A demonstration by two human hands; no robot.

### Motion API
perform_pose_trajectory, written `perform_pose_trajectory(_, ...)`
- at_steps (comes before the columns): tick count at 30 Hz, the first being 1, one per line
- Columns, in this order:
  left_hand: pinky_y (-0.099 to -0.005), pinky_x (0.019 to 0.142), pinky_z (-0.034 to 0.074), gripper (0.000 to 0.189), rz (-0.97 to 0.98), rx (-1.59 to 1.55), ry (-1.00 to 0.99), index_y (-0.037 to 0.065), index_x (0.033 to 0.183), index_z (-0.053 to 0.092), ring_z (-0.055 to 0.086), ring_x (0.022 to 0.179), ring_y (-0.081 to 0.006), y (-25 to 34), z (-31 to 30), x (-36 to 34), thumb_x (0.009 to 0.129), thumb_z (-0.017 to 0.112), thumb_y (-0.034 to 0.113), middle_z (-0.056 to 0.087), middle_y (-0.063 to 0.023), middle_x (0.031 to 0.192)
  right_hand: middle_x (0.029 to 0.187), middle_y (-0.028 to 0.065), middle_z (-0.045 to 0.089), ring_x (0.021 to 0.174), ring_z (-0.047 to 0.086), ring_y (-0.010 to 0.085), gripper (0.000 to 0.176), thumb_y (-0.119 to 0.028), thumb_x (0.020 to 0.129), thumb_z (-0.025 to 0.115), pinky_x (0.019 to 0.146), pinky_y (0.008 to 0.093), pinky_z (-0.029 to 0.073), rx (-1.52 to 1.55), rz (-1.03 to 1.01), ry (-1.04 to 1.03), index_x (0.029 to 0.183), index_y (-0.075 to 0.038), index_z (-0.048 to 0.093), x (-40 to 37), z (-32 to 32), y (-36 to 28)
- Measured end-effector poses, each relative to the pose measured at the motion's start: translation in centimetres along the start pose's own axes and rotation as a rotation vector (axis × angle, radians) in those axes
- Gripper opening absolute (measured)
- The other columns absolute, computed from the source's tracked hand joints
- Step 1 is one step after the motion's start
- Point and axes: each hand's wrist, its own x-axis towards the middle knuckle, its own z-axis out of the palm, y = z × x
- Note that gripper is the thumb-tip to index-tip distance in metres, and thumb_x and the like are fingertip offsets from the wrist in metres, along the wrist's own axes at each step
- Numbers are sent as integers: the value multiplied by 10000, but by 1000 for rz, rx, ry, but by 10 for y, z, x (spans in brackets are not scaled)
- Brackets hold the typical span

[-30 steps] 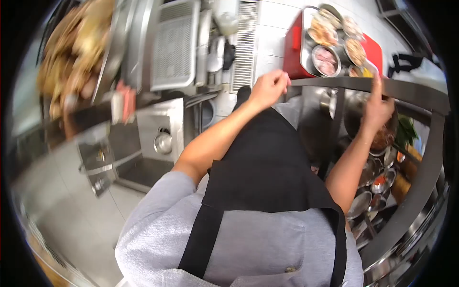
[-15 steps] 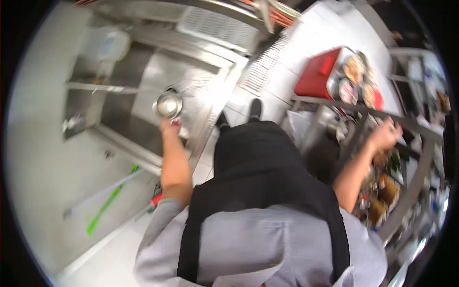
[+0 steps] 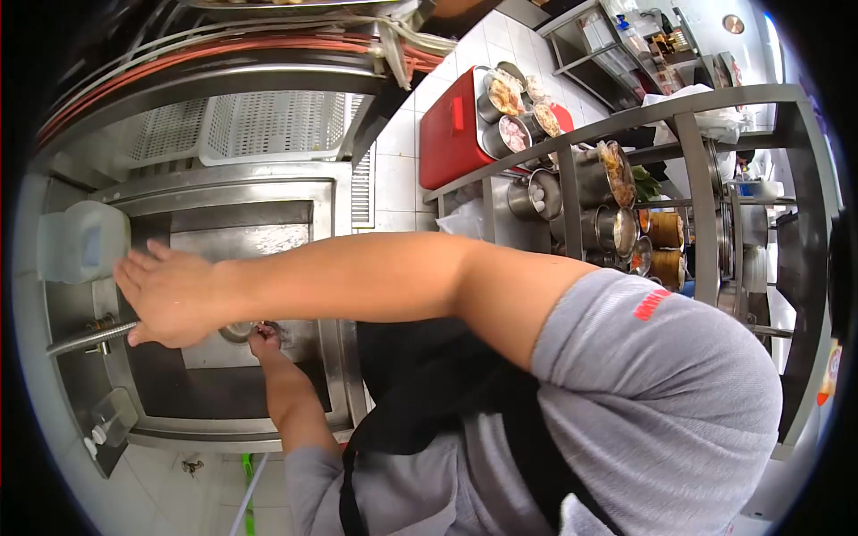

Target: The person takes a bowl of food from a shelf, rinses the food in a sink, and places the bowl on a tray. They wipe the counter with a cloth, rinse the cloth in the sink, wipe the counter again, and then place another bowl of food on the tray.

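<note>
My left hand (image 3: 265, 340) is down in the steel sink (image 3: 323, 198), its fingers closed at the edge of a small round metal bowl (image 3: 236, 334). My right forearm crosses above and covers most of that bowl. Palm down, my right hand (image 3: 172, 297) reaches over the far side of the sink with fingers spread and nothing in them. Its thumb side is close to the metal spout (image 3: 88, 339), and its fingertips overlap the edge of a translucent plastic container (image 3: 85, 234) in this view.
White perforated baskets (image 3: 273, 125) stand beyond the sink. A red cooler (image 3: 450, 121) has metal pots of food against it on the right. Steel rack bars (image 3: 617, 129) run along the right, over several pots (image 3: 534, 194). A clear container (image 3: 114, 415) sits in the sink's near corner.
My right hand has swung from the rack on the right across my body to the far side of the sink, its fingers now spread. My left hand stays at the bowl. The view has turned.
</note>
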Motion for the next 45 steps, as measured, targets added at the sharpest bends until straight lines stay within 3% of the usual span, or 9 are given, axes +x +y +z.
perform_pose_trajectory(7, -291, 573, 516, 147, 204, 255, -154, 82, 1010, 636, 622, 679, -167, -10, 4, -55, 958, 575, 205, 650, -55, 809, 1152, 166, 691, 1182, 607, 328, 387, -385, 953, 554, 1025, 562, 388, -85, 116, -484, 1070, -67, 739, 29, 61, -8)
perform_pose_trajectory(16, -487, 1007, 446, 511, 1981, 1377, 133, 35, 1254, 613, 571, 1126, -425, 65, 116, -174, 745, 624, -4, 636, -223, 1187, 942, 225, 696, 920, 681, 392, 265, -192, 787, 641, 798, 463, 544, 38, 65, -418, 985, -27, 702, 1, 48, 60)
perform_pose_trajectory(22, -547, 805, 590, 713, 509, 274, -58, 136, 1477, 344, 622, 1101, -428, 84, 147, -260, 808, 433, -96, 570, -231, 1273, 1071, 222, 691, 988, 669, 363, 270, -191, 901, 569, 873, 438, 521, 133, 568, 31, 1045, -9, 707, -25, 39, 105)
perform_pose_trajectory(27, -544, 791, 610, 758, 491, -35, -265, 154, 1491, 249, 626, 1110, -389, 34, 145, -266, 812, 399, -147, 487, -182, 1364, 1111, 231, 679, 1051, 658, 360, 298, -232, 846, 596, 916, 423, 518, -134, 353, -792, 986, 6, 707, 10, 140, 146)
perform_pose_trajectory(30, -508, 797, 620, 751, 550, -95, -176, 150, 1474, 282, 637, 1094, -369, 28, 137, -279, 804, 412, -163, 510, -173, 1330, 1022, 248, 698, 965, 695, 364, 280, -216, 813, 615, 829, 437, 555, 287, 674, -196, 938, 19, 704, -11, 215, 116)
perform_pose_trajectory(33, -429, 689, 629, 706, 621, -40, -107, 140, 1429, 386, 681, 953, -306, 37, 89, -289, 790, 466, -152, 625, -129, 1133, 902, 246, 703, 886, 694, 401, 272, -159, 790, 619, 723, 435, 566, 1063, 895, -1047, 999, -20, 725, -9, 226, 129)
perform_pose_trajectory(34, -411, 639, 623, 686, 653, -8, -79, 139, 1413, 422, 687, 912, -292, 39, 82, -288, 788, 482, -140, 654, -120, 1067, 892, 252, 699, 889, 691, 397, 252, -149, 808, 591, 723, 430, 565, 400, 300, -1255, 980, -16, 717, 4, 226, 132)
perform_pose_trajectory(39, -454, 818, 568, 370, 949, 942, 486, 77, 1155, 691, 700, 944, -351, 45, 102, -231, 807, 570, 119, 697, -216, 1063, 877, 230, 701, 870, 700, 338, 250, -163, 825, 589, 770, 436, 548, -37, 208, -764, 1004, -37, 710, 54, 210, 133)
perform_pose_trajectory(45, -462, 988, 475, 392, 1250, 1205, 281, 55, 1238, 629, 588, 1151, -384, 102, 180, -254, 891, 548, 218, 590, -250, 1267, 945, 203, 710, 857, 703, 306, 327, -207, 819, 658, 793, 404, 542, 37, -114, -828, 1098, -44, 709, 122, 113, 89)
